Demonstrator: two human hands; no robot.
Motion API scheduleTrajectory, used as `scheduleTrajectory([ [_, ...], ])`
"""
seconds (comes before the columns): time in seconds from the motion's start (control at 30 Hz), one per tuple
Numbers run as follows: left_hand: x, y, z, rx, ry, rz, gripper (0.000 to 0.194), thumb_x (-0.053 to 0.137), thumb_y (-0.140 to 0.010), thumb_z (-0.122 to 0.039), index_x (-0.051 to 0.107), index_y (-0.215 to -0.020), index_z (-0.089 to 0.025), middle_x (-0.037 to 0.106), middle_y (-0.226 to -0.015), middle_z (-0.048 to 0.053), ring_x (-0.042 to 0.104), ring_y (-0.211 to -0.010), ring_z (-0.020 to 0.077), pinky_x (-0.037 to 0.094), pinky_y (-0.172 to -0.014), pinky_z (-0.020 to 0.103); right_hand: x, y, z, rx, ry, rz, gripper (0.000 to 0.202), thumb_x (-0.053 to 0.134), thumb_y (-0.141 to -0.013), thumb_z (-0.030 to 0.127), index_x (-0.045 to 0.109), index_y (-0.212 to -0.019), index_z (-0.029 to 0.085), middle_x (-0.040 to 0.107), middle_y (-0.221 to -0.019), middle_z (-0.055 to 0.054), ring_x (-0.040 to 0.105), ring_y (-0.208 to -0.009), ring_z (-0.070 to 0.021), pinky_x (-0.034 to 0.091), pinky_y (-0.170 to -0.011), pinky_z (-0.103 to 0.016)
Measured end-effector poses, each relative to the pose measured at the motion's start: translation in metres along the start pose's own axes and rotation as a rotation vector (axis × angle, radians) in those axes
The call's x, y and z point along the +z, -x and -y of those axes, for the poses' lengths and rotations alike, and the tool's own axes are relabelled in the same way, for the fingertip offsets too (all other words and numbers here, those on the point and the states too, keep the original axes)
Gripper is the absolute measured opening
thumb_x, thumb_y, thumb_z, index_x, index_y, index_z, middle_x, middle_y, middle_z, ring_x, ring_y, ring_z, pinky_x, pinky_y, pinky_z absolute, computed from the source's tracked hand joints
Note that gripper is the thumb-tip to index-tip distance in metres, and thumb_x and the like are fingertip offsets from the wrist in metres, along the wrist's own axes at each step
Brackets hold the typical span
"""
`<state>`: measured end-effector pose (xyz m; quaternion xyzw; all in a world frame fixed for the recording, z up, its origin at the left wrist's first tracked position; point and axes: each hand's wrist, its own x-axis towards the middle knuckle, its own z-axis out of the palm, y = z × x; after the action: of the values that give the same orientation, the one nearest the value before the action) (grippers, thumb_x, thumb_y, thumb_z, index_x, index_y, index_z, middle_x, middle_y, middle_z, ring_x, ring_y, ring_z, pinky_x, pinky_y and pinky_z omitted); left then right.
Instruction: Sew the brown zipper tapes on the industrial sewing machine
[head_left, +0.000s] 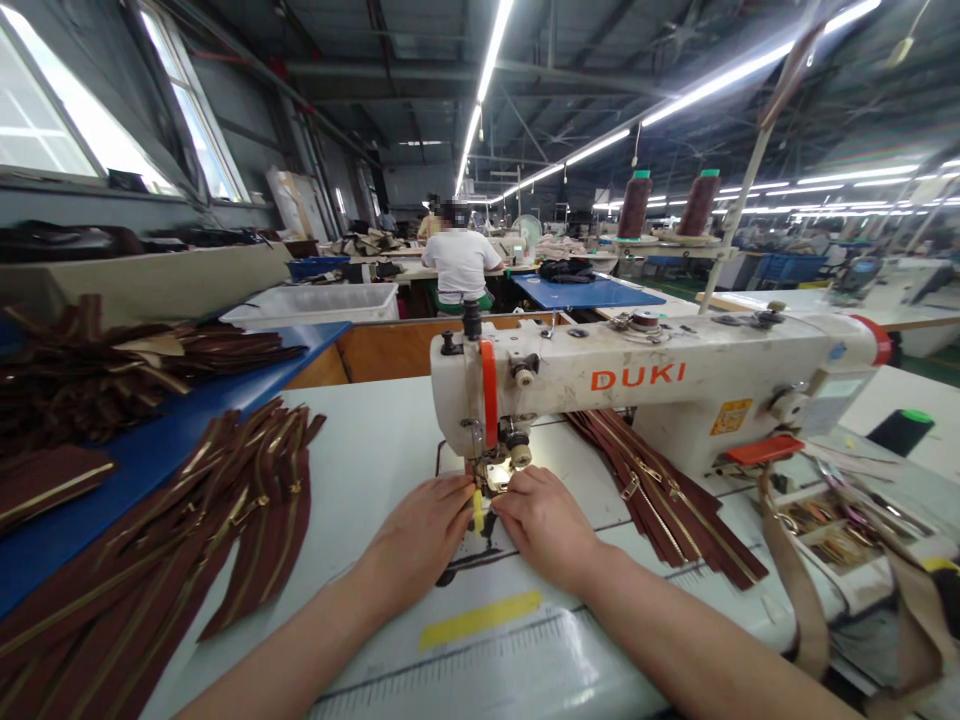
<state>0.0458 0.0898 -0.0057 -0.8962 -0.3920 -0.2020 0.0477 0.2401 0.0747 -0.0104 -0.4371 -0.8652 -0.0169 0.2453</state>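
Both hands meet at the needle area of a white sewing machine (555,375), under its small lamp. My left hand (420,535) rests on the machine bed with its fingers drawn together just left of the presser foot (489,480). Close on the right side, my right hand (547,525) has its fingers curled in a pinch. Whatever is between the fingertips is too small and covered to make out. A yellow strip (478,508) shows between the two hands. Brown zippers (259,510) with gold teeth lie to the left, and more brown zippers (671,500) lie under the machine arm.
Further left, a blue table (150,470) carries a heap of brown zippers. A tray (844,560) of small parts sits at the right, with fabric straps beside it. Two brown thread cones (635,205) stand behind the machine. A person in a white shirt (461,262) sits ahead.
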Motion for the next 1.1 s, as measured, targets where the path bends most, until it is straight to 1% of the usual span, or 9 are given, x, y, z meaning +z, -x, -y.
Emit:
scheduleTrajectory([
  [0.23, -0.024, 0.069, -0.024, -0.002, -0.056, 0.018, 0.032, 0.049, -0.089, -0.026, 0.059, -0.117, -0.017, 0.066, -0.118, 0.009, 0.061, -0.107, 0.0237, 0.051, -0.094, 0.04, 0.001, 0.004, 0.002, 0.027, -0.117, -0.079, 0.019, 0.05, -0.089, 0.013, 0.067, -0.081, 0.016, 0.059, -0.076, -0.004, 0.05, -0.079, -0.0177, 0.036, -0.072, -0.028],
  [0.33, -0.035, 0.083, -0.03, 0.008, -0.002, 0.033, 0.032, 0.05, -0.089, -0.026, 0.058, -0.119, -0.021, 0.066, -0.118, 0.006, 0.061, -0.108, 0.0225, 0.051, -0.095, 0.037, 0.002, 0.005, 0.004, 0.018, -0.113, -0.086, 0.02, 0.05, -0.089, 0.013, 0.067, -0.08, 0.016, 0.058, -0.075, -0.004, 0.05, -0.078, -0.0178, 0.036, -0.072, -0.028],
  [0.4, -0.039, 0.074, -0.028, -0.016, 0.047, 0.022, 0.032, 0.045, -0.09, -0.021, 0.058, -0.118, -0.022, 0.066, -0.118, 0.006, 0.061, -0.108, 0.021, 0.051, -0.095, 0.036, 0.002, 0.005, 0.005, 0.001, -0.103, -0.098, 0.019, 0.05, -0.089, 0.013, 0.067, -0.082, 0.017, 0.058, -0.075, -0.004, 0.05, -0.078, -0.018, 0.037, -0.072, -0.028],
  [0.5, -0.041, 0.042, -0.021, -0.052, 0.032, 0.081, 0.038, 0.037, -0.087, -0.01, 0.057, -0.119, -0.018, 0.06, -0.125, 0.011, 0.056, -0.114, 0.0222, 0.047, -0.098, 0.041, 0.0, 0.006, 0.01, -0.048, -0.068, -0.131, 0.019, 0.048, -0.089, 0.013, 0.067, -0.086, 0.017, 0.059, -0.076, -0.005, 0.05, -0.079, -0.0189, 0.038, -0.073, -0.03],
  [0.57, -0.042, 0.019, -0.018, 0.01, 0.002, 0.167, 0.04, 0.041, -0.08, -0.003, 0.06, -0.113, -0.017, 0.058, -0.126, 0.011, 0.051, -0.119, 0.0241, 0.041, -0.102, 0.044, -0.002, 0.009, 0.014, -0.075, -0.047, -0.152, 0.02, 0.047, -0.089, 0.012, 0.067, -0.085, 0.017, 0.059, -0.075, -0.005, 0.05, -0.078, -0.0195, 0.038, -0.073, -0.031],
  [0.67, -0.045, -0.001, -0.018, 0.101, 0.002, 0.23, 0.034, 0.053, -0.067, -0.001, 0.064, -0.093, -0.02, 0.067, -0.108, 0.006, 0.055, -0.112, 0.0243, 0.04, -0.101, 0.041, -0.008, 0.024, 0.022, -0.086, -0.068, -0.165, 0.021, 0.046, -0.088, 0.011, 0.065, -0.081, 0.017, 0.058, -0.072, -0.005, 0.05, -0.076, -0.0198, 0.039, -0.07, -0.031],
  [0.83, -0.051, 0.003, -0.029, 0.071, 0.038, 0.246, 0.02, 0.053, -0.059, -0.001, 0.057, -0.068, -0.018, 0.065, -0.08, 0.006, 0.061, -0.084, 0.0254, 0.047, -0.084, 0.039, -0.017, 0.059, 0.027, 0.09, -0.336, -0.205, 0.023, 0.044, -0.088, 0.012, 0.066, -0.089, 0.02, 0.06, -0.082, -0.006, 0.054, -0.081, -0.0204, 0.043, -0.073, -0.032],
  [0.97, -0.05, 0.012, -0.05, -0.067, 0.163, 0.203, 0.019, 0.047, -0.063, -0.001, 0.049, -0.066, -0.02, 0.059, -0.068, 0.0, 0.058, -0.066, 0.0179, 0.047, -0.062, 0.027, -0.021, 0.066, 0.033, 0.34, -0.683, -0.211, 0.025, 0.051, -0.085, 0.022, 0.061, -0.108, 0.02, 0.061, -0.093, -0.007, 0.059, -0.077, -0.018, 0.047, -0.07, -0.03],
  [1.1, -0.058, 0.018, -0.079, -0.22, 0.34, 0.121, 0.012, 0.046, -0.074, -0.012, 0.05, -0.081, -0.02, 0.059, -0.076, -0.002, 0.055, -0.059, 0.0119, 0.043, -0.052, 0.02, -0.039, 0.055, 0.046, 0.428, -1.012, -0.078, 0.024, 0.055, -0.083, 0.039, 0.064, -0.086, 0.017, 0.057, -0.061, 0.0, 0.053, -0.054, -0.013, 0.043, -0.053, -0.024],
])
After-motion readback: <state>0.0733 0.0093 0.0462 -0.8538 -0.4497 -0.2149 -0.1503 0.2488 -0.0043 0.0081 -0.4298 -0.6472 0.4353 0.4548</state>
